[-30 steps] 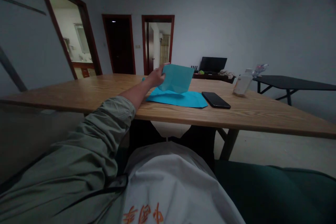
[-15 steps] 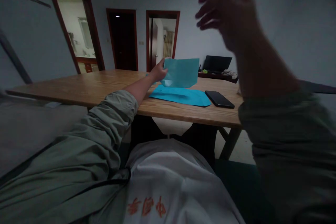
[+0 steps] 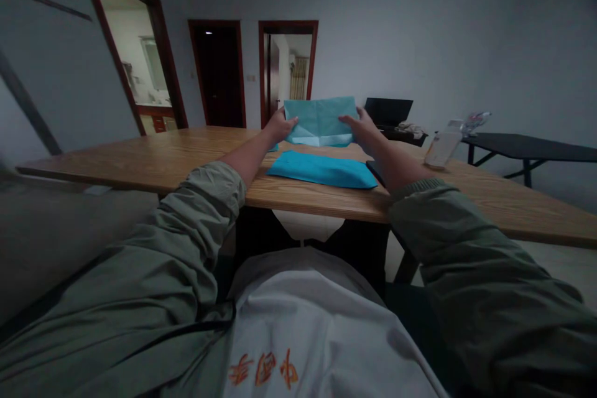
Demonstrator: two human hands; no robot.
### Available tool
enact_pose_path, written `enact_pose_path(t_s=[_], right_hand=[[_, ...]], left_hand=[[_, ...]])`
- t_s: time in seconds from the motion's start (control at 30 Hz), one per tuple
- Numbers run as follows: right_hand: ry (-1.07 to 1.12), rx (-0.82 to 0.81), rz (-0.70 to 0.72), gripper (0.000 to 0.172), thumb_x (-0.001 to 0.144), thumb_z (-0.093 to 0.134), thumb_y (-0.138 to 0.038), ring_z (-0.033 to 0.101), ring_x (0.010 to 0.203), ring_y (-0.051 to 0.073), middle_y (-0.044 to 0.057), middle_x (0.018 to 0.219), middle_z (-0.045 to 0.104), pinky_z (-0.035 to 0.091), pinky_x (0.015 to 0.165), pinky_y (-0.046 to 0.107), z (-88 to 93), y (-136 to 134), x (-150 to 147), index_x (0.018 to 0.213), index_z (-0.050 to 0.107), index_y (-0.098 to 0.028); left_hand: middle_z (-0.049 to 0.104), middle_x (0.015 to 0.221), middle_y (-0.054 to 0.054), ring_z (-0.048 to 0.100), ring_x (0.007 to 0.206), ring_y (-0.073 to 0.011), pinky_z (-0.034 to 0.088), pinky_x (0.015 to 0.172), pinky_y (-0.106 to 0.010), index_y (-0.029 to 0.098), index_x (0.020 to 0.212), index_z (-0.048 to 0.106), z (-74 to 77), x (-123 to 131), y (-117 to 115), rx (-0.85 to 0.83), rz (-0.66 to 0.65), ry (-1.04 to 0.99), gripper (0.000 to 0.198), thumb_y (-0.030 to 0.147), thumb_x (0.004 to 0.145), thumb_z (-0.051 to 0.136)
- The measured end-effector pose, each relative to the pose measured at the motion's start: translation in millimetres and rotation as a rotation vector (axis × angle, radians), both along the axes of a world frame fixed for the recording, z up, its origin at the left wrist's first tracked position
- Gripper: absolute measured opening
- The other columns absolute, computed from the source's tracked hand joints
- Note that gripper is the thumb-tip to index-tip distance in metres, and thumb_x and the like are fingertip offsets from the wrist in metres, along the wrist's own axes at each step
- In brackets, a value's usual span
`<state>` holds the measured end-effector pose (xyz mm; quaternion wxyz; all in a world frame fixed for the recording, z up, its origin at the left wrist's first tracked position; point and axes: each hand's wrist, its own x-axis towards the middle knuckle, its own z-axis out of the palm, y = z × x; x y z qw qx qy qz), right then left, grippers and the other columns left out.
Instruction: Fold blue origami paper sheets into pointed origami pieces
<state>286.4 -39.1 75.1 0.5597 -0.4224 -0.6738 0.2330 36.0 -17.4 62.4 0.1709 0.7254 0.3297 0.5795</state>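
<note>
A light blue sheet of paper (image 3: pixel 319 119), creased down its middle, is held up above the table. My left hand (image 3: pixel 280 127) grips its left edge, thumb on the near face. On the opposite edge my right hand (image 3: pixel 362 127) pinches it the same way, fingers hidden behind. Below the sheet, a brighter blue piece of paper (image 3: pixel 321 169) lies flat on the wooden table (image 3: pixel 209 143). A black phone-like slab (image 3: pixel 374 169) shows only in part, covered by my right forearm.
At the right of the table stands a clear plastic container (image 3: pixel 443 146). Beyond it is a black table (image 3: pixel 536 146) with a crinkly package near it. A dark screen (image 3: pixel 387 113) stands by the back wall, and doorways open behind.
My right hand has come down from high on the right and taken the right edge of the light blue paper. The sheet has risen slightly and its face has tilted.
</note>
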Motion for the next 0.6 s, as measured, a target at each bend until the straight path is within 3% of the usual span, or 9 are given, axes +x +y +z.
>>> enact_pose_path(t_s=[0.1, 0.2, 0.33, 0.5, 0.6], right_hand=[[0.062, -0.191, 0.090, 0.029, 0.077, 0.066, -0.024, 0.065, 0.084, 0.020, 0.010, 0.100, 0.069, 0.059, 0.070, 0.035, -1.6, -19, 1, 0.105, 0.061, -0.019], [0.051, -0.234, 0.106, 0.019, 0.077, 0.066, -0.020, 0.065, 0.078, 0.020, 0.010, 0.092, 0.069, 0.059, 0.065, 0.033, -6.7, -23, 0, 0.096, 0.062, -0.017], [-0.086, -0.141, 0.015, 0.018, 0.079, 0.063, -0.022, 0.063, 0.074, 0.020, 0.009, 0.082, 0.068, 0.058, 0.064, 0.034, -12.6, -16, -2, 0.095, 0.063, -0.014], [-0.631, 0.087, -0.257, 0.015, 0.081, 0.057, -0.025, 0.059, 0.074, 0.020, 0.007, 0.073, 0.064, 0.051, 0.070, 0.029, -14.4, -6, 5, 0.078, 0.064, -0.012], [-0.685, 0.192, -0.315, 0.021, 0.084, 0.050, -0.026, 0.060, 0.075, 0.020, 0.008, 0.076, 0.065, 0.049, 0.073, 0.031, -12.5, -4, 10, 0.079, 0.065, -0.012]], left_hand=[[0.067, 0.113, -0.015, 0.061, 0.111, -0.0239, 0.046, 0.103, -0.042, 0.008, 0.118, 0.055, 1.5, 2, -5, 0.008, 0.002, -0.005, 0.039, 0.027, 0.084, 0.060], [0.067, 0.113, -0.015, 0.062, 0.110, -0.0236, 0.048, 0.101, -0.042, 0.008, 0.119, 0.055, 2.5, 3, -7, 0.016, -0.025, 0.016, 0.042, 0.030, 0.084, 0.060], [0.069, 0.106, -0.013, 0.066, 0.101, -0.0222, 0.053, 0.093, -0.039, 0.010, 0.116, 0.058, -0.2, -1, -8, -0.023, -0.021, 0.091, 0.040, 0.032, 0.083, 0.062], [0.067, 0.075, -0.006, 0.067, 0.067, -0.0188, 0.057, 0.069, -0.031, 0.013, 0.094, 0.067, -6.9, -8, -10, -0.184, 0.033, 0.399, 0.026, 0.033, 0.076, 0.069], [0.064, 0.066, -0.004, 0.065, 0.063, -0.0181, 0.056, 0.068, -0.029, 0.013, 0.084, 0.067, -7.2, -9, -7, -0.189, 0.066, 0.455, 0.019, 0.030, 0.076, 0.068]])
